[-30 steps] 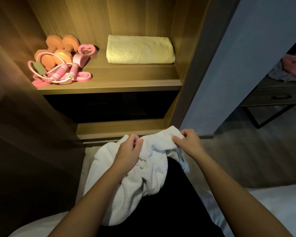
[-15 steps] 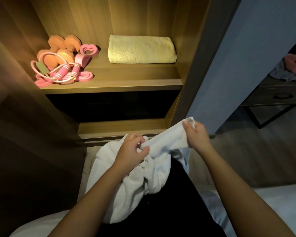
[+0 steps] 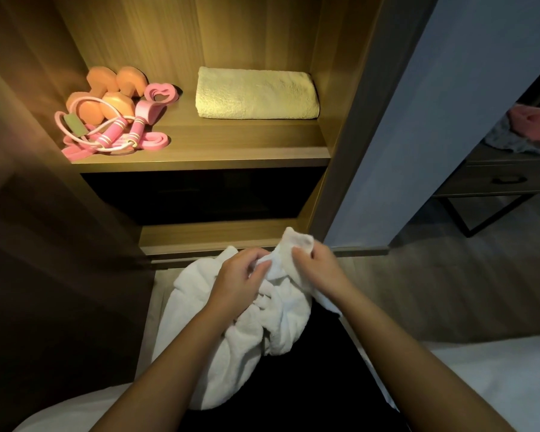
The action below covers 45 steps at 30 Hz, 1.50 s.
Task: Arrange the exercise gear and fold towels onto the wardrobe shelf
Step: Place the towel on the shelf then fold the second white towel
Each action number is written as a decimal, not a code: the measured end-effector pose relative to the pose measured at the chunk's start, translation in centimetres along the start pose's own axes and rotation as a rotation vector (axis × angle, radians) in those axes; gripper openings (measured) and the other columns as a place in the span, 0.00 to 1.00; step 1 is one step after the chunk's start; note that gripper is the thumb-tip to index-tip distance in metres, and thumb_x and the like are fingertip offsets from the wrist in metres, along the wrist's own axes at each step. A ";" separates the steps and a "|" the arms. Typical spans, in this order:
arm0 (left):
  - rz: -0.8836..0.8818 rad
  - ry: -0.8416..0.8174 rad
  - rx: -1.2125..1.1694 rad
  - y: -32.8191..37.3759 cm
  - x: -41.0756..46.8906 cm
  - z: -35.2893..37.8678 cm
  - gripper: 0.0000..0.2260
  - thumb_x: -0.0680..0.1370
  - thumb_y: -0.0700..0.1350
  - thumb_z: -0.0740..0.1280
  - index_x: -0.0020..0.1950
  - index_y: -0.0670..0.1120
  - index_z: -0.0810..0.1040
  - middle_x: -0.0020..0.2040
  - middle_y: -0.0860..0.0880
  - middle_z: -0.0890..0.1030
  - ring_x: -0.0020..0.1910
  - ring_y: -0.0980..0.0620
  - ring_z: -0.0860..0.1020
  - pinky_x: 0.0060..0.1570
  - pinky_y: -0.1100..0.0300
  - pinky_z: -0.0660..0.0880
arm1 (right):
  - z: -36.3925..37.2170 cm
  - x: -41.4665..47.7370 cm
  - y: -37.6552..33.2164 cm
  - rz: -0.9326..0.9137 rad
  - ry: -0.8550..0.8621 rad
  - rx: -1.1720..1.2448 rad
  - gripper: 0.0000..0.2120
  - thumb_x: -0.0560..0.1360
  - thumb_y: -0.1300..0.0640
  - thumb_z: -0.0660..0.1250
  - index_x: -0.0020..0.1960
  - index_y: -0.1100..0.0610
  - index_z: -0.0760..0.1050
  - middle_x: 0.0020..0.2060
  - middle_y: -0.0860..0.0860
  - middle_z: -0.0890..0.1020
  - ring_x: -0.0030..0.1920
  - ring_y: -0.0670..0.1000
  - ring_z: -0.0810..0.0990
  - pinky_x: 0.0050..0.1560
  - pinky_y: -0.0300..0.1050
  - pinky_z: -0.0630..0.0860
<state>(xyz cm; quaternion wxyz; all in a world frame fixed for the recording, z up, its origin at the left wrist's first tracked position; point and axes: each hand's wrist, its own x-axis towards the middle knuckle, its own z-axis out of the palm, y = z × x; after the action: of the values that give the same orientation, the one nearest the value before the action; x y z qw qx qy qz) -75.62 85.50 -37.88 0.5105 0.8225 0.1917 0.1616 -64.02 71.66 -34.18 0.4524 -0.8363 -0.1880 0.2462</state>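
A crumpled white towel (image 3: pixel 228 344) lies bunched over my lap, low in the middle of the view. My left hand (image 3: pixel 237 280) pinches a fold of it near the top edge. Just to the right, my right hand (image 3: pixel 320 266) grips a raised corner of the same towel. On the lit wardrobe shelf (image 3: pixel 231 151) above lies a folded cream towel (image 3: pixel 256 93) at the right. At the shelf's left sit orange dumbbells (image 3: pixel 113 88), a pink skipping rope (image 3: pixel 113 138) and pink bands (image 3: pixel 159 95).
Below the shelf is a dark compartment (image 3: pixel 200 194) and a lower wooden ledge (image 3: pixel 212 236). A blue-grey wall (image 3: pixel 418 120) stands to the right of the wardrobe. A dark side table (image 3: pixel 505 179) with pink and grey cloths stands far right. White bedding (image 3: pixel 496 378) lies under me.
My right hand, which had pulled the towel corner up and out to the right, has come back in close to my left hand. The towel is more bunched between them.
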 end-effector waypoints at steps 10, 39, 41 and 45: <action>0.042 0.036 0.010 0.2 -0.1 -0.1 0.06 0.77 0.46 0.67 0.46 0.58 0.76 0.47 0.63 0.76 0.44 0.60 0.76 0.36 0.60 0.76 | 1.8 0.8 0.5 -0.225 -0.133 -0.235 0.07 0.74 0.60 0.71 0.39 0.53 0.75 0.38 0.48 0.77 0.41 0.49 0.75 0.42 0.44 0.68; -0.455 -0.207 -0.238 3.6 0.7 -2.7 0.04 0.76 0.43 0.66 0.43 0.50 0.73 0.31 0.51 0.70 0.24 0.55 0.64 0.22 0.64 0.61 | -4.8 2.5 1.2 0.205 0.237 0.279 0.12 0.80 0.51 0.59 0.56 0.55 0.76 0.48 0.51 0.81 0.47 0.49 0.79 0.38 0.43 0.73; -0.418 -0.048 -0.234 3.4 0.6 -2.4 0.05 0.77 0.44 0.67 0.51 0.49 0.74 0.36 0.48 0.75 0.30 0.52 0.73 0.29 0.60 0.69 | -4.6 2.5 1.5 0.198 0.204 0.227 0.09 0.79 0.51 0.60 0.51 0.54 0.77 0.46 0.52 0.82 0.45 0.49 0.79 0.39 0.44 0.75; -0.375 -0.328 0.022 3.5 0.3 -2.3 0.24 0.67 0.52 0.71 0.61 0.57 0.69 0.49 0.56 0.79 0.47 0.55 0.79 0.42 0.59 0.76 | -3.5 2.4 1.0 0.138 0.224 0.123 0.08 0.80 0.51 0.59 0.44 0.50 0.73 0.42 0.49 0.79 0.42 0.46 0.77 0.36 0.41 0.71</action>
<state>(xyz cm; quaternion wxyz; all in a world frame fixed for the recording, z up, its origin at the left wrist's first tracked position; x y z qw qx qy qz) -75.85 86.03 -33.74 0.5469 0.7932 0.2574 -0.0735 -59.96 70.09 -34.01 0.5028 -0.8402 -0.0628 0.1929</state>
